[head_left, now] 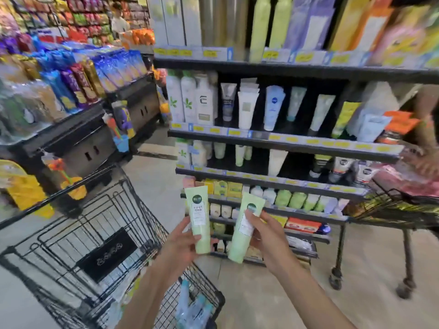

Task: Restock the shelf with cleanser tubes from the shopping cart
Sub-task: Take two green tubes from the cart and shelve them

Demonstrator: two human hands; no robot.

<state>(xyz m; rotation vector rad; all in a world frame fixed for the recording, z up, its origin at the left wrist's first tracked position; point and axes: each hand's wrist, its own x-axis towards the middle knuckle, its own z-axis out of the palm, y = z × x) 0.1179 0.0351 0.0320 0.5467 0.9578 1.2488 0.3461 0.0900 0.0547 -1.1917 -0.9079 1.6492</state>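
Note:
I hold two pale green cleanser tubes in front of the shelf unit [282, 137]. My left hand [183, 241] grips the left tube [199, 217] near its lower end, the tube upright with its label facing me. My right hand [263, 233] grips the right tube [245, 229], which tilts to the right, thumb on its label. The black wire shopping cart [95, 233] stands at lower left. Several blue and white tubes [192, 309] lie in the cart's near corner under my left forearm.
The shelves carry rows of tubes and bottles, with gaps on the second and third shelves [299, 162]. A second cart [392, 210] with red packs stands at right, another person's arm above it. Snack displays [71, 79] fill the left. A person [118, 20] stands far back.

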